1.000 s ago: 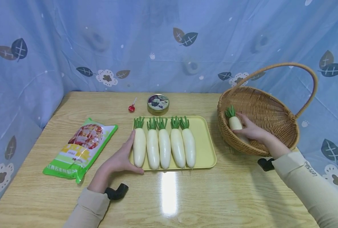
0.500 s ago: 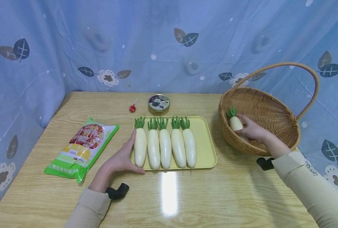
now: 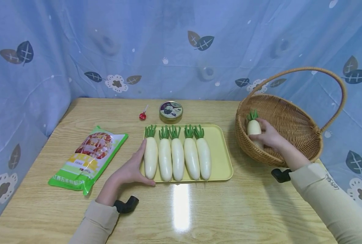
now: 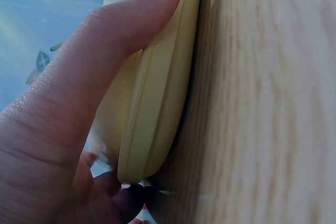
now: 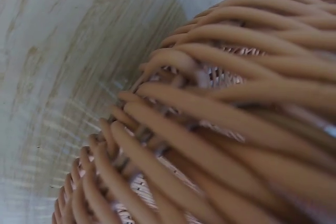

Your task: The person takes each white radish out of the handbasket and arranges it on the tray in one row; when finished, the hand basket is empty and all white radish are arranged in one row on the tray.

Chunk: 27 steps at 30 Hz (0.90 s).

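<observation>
In the head view a white radish with green stubs stands tilted inside the wicker basket, at its left side. My right hand grips it, and its lower end is hidden by the fingers and rim. The right wrist view shows only the basket weave up close; hand and radish are out of it. My left hand holds the front left corner of a yellow tray, thumb along the front edge, fingers on the left side. Several white radishes lie side by side on the tray.
A green and white food bag lies to the left of the tray. Behind the tray are a red lollipop and a round tin. The basket's tall handle arches over its opening. A blue curtain hangs behind the table.
The radish in my right hand has shifted slightly right and up within the basket, standing more upright. My left hand stays at the tray. The whole head view has drifted slightly.
</observation>
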Tool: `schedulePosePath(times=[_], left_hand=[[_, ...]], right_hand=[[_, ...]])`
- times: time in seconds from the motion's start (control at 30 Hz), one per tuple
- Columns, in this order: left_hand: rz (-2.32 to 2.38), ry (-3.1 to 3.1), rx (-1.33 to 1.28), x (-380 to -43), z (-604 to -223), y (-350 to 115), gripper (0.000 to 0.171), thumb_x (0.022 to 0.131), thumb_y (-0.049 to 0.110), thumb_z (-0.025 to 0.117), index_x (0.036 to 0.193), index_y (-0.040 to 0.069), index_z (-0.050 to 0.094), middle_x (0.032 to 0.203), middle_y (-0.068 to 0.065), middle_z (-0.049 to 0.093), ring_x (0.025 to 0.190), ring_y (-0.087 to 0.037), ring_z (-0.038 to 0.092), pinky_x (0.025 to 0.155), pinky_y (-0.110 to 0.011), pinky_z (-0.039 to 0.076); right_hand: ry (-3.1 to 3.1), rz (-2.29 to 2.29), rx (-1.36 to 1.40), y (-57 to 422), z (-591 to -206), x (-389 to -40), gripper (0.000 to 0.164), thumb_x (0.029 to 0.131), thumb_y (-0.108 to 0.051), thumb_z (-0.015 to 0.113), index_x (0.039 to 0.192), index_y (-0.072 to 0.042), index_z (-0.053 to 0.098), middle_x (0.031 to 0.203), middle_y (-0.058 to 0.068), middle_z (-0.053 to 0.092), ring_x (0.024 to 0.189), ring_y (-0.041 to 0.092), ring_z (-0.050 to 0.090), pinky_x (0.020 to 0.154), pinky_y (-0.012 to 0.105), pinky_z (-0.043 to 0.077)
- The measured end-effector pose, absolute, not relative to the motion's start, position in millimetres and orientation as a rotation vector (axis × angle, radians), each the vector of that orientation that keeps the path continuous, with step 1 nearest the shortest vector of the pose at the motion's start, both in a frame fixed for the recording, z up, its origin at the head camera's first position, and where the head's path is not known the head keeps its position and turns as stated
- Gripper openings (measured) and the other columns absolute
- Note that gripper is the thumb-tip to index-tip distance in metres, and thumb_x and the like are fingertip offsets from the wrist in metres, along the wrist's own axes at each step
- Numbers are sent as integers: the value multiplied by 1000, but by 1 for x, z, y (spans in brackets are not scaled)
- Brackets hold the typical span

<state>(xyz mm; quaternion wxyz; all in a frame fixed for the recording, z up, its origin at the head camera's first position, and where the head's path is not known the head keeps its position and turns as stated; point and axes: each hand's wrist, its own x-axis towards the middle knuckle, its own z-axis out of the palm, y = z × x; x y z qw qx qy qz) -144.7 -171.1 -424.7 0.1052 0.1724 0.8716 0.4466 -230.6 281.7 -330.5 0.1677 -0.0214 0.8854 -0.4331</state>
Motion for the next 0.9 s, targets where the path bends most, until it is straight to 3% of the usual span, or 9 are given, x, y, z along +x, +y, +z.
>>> schedulePosePath(times=[0.17,0.33,0.43,0.67,0.9], left_hand=[[1311,2567,498,-144,-425,-171,146,48,39,90,144,10,-17,151,-14,-9,137,-32,0,108,-51,9],[1302,2583,514,-144,-426,-172,147,47,39,90,144,10,-17,152,-12,-10,137,-30,-1,108,-51,9],[1298,2587,519,-144,-426,-172,147,48,39,89,144,10,-17,151,-11,-11,137,-30,-2,108,-51,8],[1292,2579,493,-143,-425,-172,146,48,39,89,144,11,-18,151,-12,-11,137,-31,-2,108,-53,5],[1312,2569,500,-143,-424,-171,146,49,38,89,144,10,-17,151,-12,-11,137,-31,-2,108,-51,9]], right_hand=[[2555,-1261,-3,280,-327,-231,91,87,-16,61,146,-5,-8,137,41,10,110,53,38,75,46,51],[2558,-1374,24,280,-324,-229,96,84,-18,66,146,-7,-6,136,39,11,102,47,45,71,41,53],[2565,-1409,40,281,-320,-229,96,84,-20,66,146,-8,-5,135,38,14,102,43,45,71,40,53],[2582,-1408,60,283,-307,-222,99,84,-32,66,147,-15,-9,138,37,12,112,50,37,74,46,52],[2600,-1386,40,290,-304,-217,99,84,-30,66,146,-12,-9,137,37,12,109,48,38,77,47,51]])
